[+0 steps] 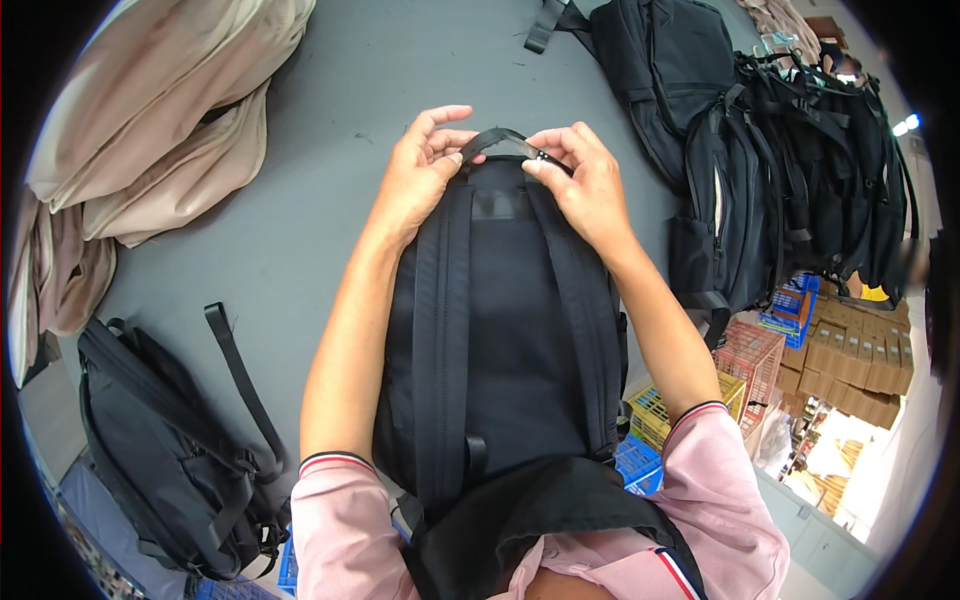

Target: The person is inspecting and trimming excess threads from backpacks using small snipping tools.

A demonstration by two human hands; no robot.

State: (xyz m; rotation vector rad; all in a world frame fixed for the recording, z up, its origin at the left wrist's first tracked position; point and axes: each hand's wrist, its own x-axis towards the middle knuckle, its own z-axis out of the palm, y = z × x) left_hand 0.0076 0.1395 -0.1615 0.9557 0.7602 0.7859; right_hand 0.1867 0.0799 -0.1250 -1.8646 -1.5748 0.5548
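Note:
A black backpack (510, 330) lies in front of me on the grey table, its two padded shoulder straps facing up. At its far end a carry handle (497, 137) arches up between my hands. My left hand (425, 168) pinches the handle's left end between thumb and fingers, its index finger raised. With thumb and fingertips, my right hand (583, 180) grips the right end of the same handle. A small dark piece with shiny spots shows at the right fingertips; I cannot tell what it is. The backpack's near end rests against a black apron (540, 500).
Beige fabric pieces (180, 110) are heaped at the far left of the table (330, 220). Another black backpack (165, 450) lies near left. Several black backpacks (740, 190) crowd the right edge. Plastic crates (750, 360) and cardboard boxes (855, 350) stand beyond, lower down.

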